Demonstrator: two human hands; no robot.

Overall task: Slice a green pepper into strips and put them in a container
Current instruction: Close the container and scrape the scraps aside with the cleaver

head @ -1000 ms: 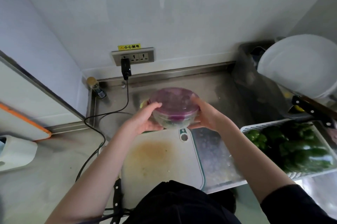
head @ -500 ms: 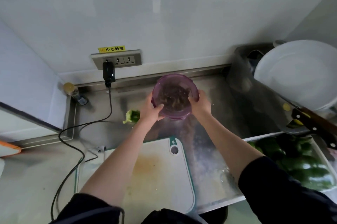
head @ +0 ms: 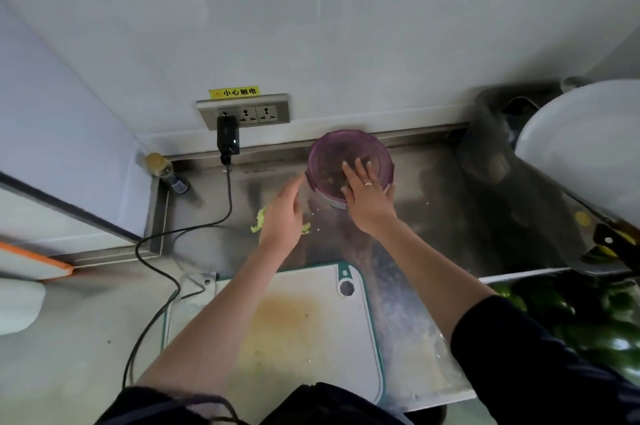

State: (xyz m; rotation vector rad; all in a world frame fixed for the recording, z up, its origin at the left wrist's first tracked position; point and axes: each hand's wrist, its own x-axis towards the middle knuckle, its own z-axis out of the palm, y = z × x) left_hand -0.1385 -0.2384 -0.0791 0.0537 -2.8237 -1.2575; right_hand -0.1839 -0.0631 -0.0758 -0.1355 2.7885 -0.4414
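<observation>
Right grip (head: 367, 197): fingers straight, palm flat on the purple lid of the round clear plastic container (head: 349, 166), pressing, not grasping. Left grip (head: 282, 213): released, blurred, beside the container wall; contact cannot be told. Container stands on the steel bench (head: 433, 203) near the back wall, contents dark, indistinct. Pale green pepper scrap (head: 258, 222) lies by the left grip. White cutting board (head: 301, 320) nearer, bare of strips. Judgement: closing step, lid being seated. Next calls for even pressure round the rim, then lifting both grips away
</observation>
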